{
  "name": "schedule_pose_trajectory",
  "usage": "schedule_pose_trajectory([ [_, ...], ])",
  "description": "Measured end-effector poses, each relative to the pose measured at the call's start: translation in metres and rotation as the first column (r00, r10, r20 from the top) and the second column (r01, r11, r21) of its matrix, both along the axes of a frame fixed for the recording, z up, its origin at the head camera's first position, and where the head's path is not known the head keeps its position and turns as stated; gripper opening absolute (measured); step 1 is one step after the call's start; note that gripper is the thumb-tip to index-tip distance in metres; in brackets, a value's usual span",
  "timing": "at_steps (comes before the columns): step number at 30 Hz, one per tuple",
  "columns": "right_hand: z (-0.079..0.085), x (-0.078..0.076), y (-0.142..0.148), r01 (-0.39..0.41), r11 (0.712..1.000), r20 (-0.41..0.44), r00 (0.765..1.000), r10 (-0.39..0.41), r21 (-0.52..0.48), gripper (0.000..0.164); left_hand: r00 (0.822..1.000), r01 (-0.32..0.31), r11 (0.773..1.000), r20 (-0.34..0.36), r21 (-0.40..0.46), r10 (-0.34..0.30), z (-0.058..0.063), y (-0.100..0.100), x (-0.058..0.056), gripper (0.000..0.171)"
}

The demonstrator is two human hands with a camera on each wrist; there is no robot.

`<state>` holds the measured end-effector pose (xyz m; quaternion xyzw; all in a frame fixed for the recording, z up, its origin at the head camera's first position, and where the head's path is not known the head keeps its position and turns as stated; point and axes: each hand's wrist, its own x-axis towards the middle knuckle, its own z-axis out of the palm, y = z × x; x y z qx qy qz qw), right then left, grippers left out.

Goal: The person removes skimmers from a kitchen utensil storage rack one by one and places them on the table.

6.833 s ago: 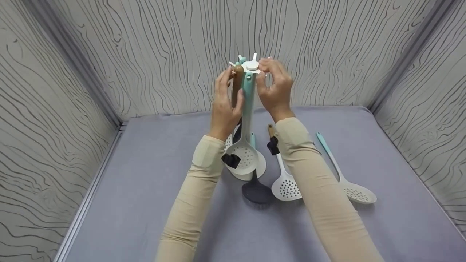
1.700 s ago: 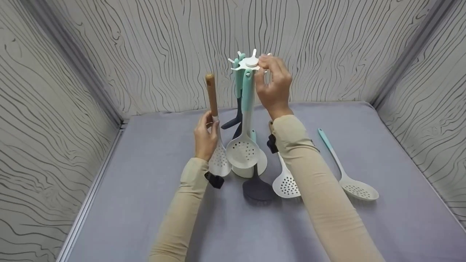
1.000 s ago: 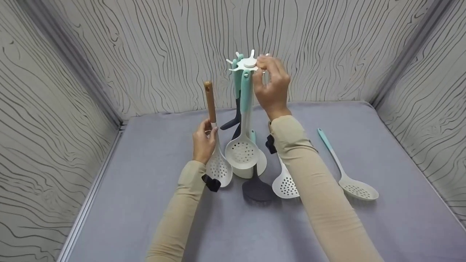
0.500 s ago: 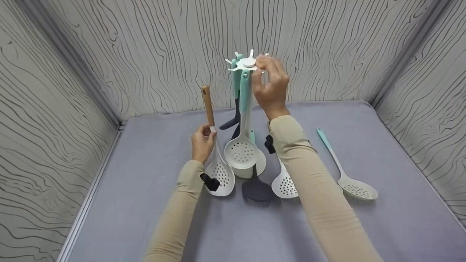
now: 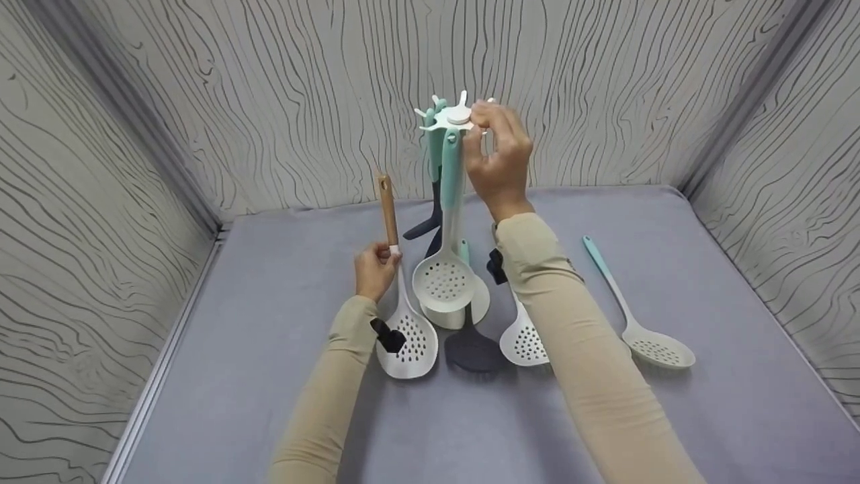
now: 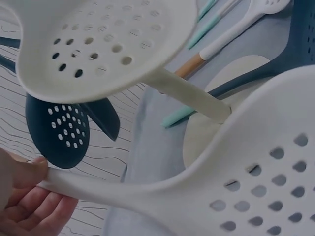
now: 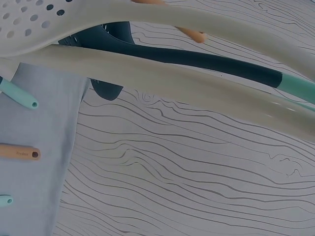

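Note:
In the head view my left hand point(image 5: 376, 270) pinches a white slotted skimmer point(image 5: 413, 349) at its neck, just below the wooden handle. The skimmer is tilted, head toward me; whether it touches the cloth I cannot tell. The left wrist view shows thumb and fingers around the skimmer's neck point(image 6: 98, 187). My right hand point(image 5: 502, 158) pinches the rim of the white utensil rack's hooked top point(image 5: 459, 117). A pale skimmer with a mint handle point(image 5: 443, 282) hangs at the rack's front, dark utensils point(image 5: 430, 225) behind. The right wrist view does not show the hand.
On the grey cloth point(image 5: 255, 376) lie a dark turner point(image 5: 471, 353), a white slotted turner point(image 5: 524, 343) partly under my right forearm, and a mint-handled slotted spoon point(image 5: 658, 349) at the right. Patterned panels point(image 5: 322, 101) enclose the back and sides.
The wooden-handled skimmer has come off the rack in my left hand, moved left, then down and toward me. My right hand has stayed at the rack's top.

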<state>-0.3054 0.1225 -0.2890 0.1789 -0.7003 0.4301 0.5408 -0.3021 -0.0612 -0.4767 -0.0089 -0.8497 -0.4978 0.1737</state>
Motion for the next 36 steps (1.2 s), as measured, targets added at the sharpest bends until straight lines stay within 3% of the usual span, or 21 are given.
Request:
schedule_pose_trajectory([
  [3, 0.000, -0.001, 0.000, 0.005, 1.000, -0.009, 1.000, -0.005, 0.000, 0.020, 0.998, 0.005, 1.000, 0.055, -0.017, -0.004, -0.001, 0.001, 0.000, 0.022],
  [6, 0.000, -0.002, 0.000, 0.010, 1.000, -0.025, 1.000, -0.010, 0.002, 0.020, 0.997, 0.020, 0.999, 0.081, -0.027, -0.017, -0.012, -0.003, -0.010, 0.022],
  [8, 0.000, -0.002, 0.000, 0.008, 1.000, -0.033, 0.999, -0.008, 0.002, 0.020, 0.998, 0.018, 0.999, 0.062, -0.032, -0.016, -0.054, -0.009, -0.041, 0.021],
  [9, 0.000, -0.002, 0.000, 0.009, 1.000, -0.036, 0.999, -0.008, 0.002, 0.020, 0.998, 0.024, 0.999, 0.060, -0.035, -0.022, -0.081, -0.014, -0.061, 0.022],
  [12, 0.000, -0.002, 0.000, 0.008, 1.000, -0.040, 0.999, -0.008, 0.001, 0.020, 0.996, 0.046, 0.998, 0.080, -0.047, -0.042, -0.181, -0.028, -0.134, 0.026],
  [13, 0.000, -0.002, 0.000, 0.008, 1.000, -0.039, 0.999, -0.007, 0.000, 0.020, 0.994, 0.043, 0.998, 0.101, -0.046, -0.038, -0.220, -0.030, -0.163, 0.026],
  [14, 0.000, -0.002, 0.000, 0.007, 1.000, -0.036, 0.999, -0.007, -0.001, 0.020, 0.989, 0.060, 0.997, 0.135, -0.043, -0.054, -0.247, -0.034, -0.183, 0.029],
  [16, 0.001, -0.001, 0.000, 0.005, 1.000, -0.028, 1.000, -0.005, -0.003, 0.021, 0.981, 0.077, 0.997, 0.181, -0.022, -0.072, -0.285, -0.037, -0.209, 0.029],
  [17, 0.001, -0.001, 0.000, 0.004, 1.000, -0.025, 1.000, -0.004, -0.004, 0.021, 0.976, 0.079, 0.997, 0.204, -0.017, -0.074, -0.293, -0.037, -0.213, 0.027],
  [19, 0.000, -0.001, 0.000, 0.003, 1.000, -0.019, 1.000, -0.003, -0.003, 0.021, 0.964, 0.079, 0.997, 0.254, -0.003, -0.075, -0.286, -0.034, -0.206, 0.025],
  [20, 0.000, -0.001, -0.001, 0.002, 1.000, -0.016, 1.000, -0.002, -0.003, 0.021, 0.956, 0.070, 0.998, 0.285, 0.000, -0.067, -0.270, -0.030, -0.192, 0.025],
  [21, 0.000, -0.001, -0.001, 0.002, 1.000, -0.015, 1.000, -0.002, -0.001, 0.021, 0.949, 0.053, 0.999, 0.312, -0.002, -0.050, -0.242, -0.026, -0.172, 0.022],
  [22, 0.000, -0.001, -0.001, 0.002, 1.000, -0.014, 1.000, -0.002, 0.000, 0.021, 0.942, 0.057, 0.998, 0.332, -0.002, -0.053, -0.202, -0.020, -0.144, 0.021],
  [23, -0.001, -0.001, 0.000, 0.005, 1.000, -0.013, 1.000, -0.005, 0.001, 0.021, 0.937, 0.050, 0.999, 0.347, -0.009, -0.044, -0.183, -0.016, -0.129, 0.020],
  [25, -0.001, -0.001, 0.000, 0.007, 1.000, -0.010, 1.000, -0.007, 0.002, 0.021, 0.934, 0.052, 0.999, 0.355, -0.015, -0.044, -0.159, -0.011, -0.111, 0.018],
  [27, -0.001, -0.001, -0.001, 0.007, 1.000, -0.010, 1.000, -0.007, 0.003, 0.021, 0.931, 0.059, 0.998, 0.363, -0.034, -0.043, -0.154, -0.010, -0.106, 0.017],
  [28, -0.001, -0.001, -0.001, 0.006, 1.000, -0.007, 1.000, -0.006, 0.004, 0.021, 0.930, 0.066, 0.997, 0.364, -0.040, -0.047, -0.161, -0.011, -0.110, 0.019],
  [29, -0.001, -0.001, -0.001, 0.007, 1.000, -0.005, 1.000, -0.007, 0.008, 0.021, 0.930, 0.059, 0.997, 0.366, -0.053, -0.035, -0.180, -0.012, -0.122, 0.019],
  [31, 0.000, -0.001, -0.002, 0.008, 1.000, -0.003, 1.000, -0.008, 0.015, 0.021, 0.911, 0.075, 0.996, 0.410, -0.052, -0.047, -0.158, -0.011, -0.107, 0.024],
  [33, 0.000, -0.001, -0.002, 0.008, 1.000, -0.007, 1.000, -0.008, 0.018, 0.020, 0.921, 0.078, 0.996, 0.386, -0.040, -0.056, -0.149, -0.009, -0.098, 0.029],
  [36, 0.000, -0.001, -0.001, 0.015, 1.000, -0.012, 1.000, -0.015, 0.021, 0.019, 0.889, 0.101, 0.995, 0.450, -0.001, -0.090, -0.116, -0.003, -0.077, 0.033],
])
